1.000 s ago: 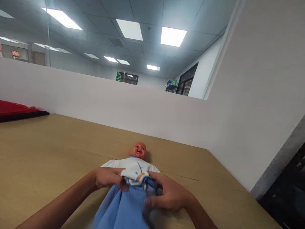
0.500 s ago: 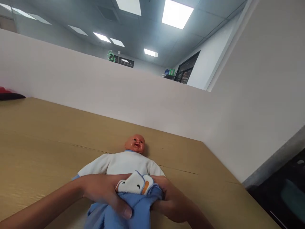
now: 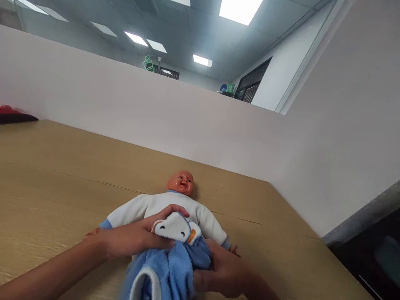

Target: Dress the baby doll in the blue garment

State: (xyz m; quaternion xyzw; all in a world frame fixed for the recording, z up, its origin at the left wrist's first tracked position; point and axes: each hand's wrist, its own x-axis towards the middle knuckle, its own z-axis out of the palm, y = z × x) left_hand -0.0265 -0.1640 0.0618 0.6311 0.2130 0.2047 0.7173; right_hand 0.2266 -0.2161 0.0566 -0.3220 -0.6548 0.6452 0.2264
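- Blue garment (image 3: 179,262) is at the waist of the doll (image 3: 181,182), face up on the desk (image 3: 78,166).
- Left hand (image 3: 140,238) and right hand (image 3: 227,270) grip the garment's two sides with the fingers, probably so it stays gathered.

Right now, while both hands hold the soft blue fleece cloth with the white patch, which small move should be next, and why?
Probably the right hand should gently smooth the blue fleece cloth beside it, because folds are bunched there; the left hand grips the cloth by its white patch, so it could likely steady it meanwhile.
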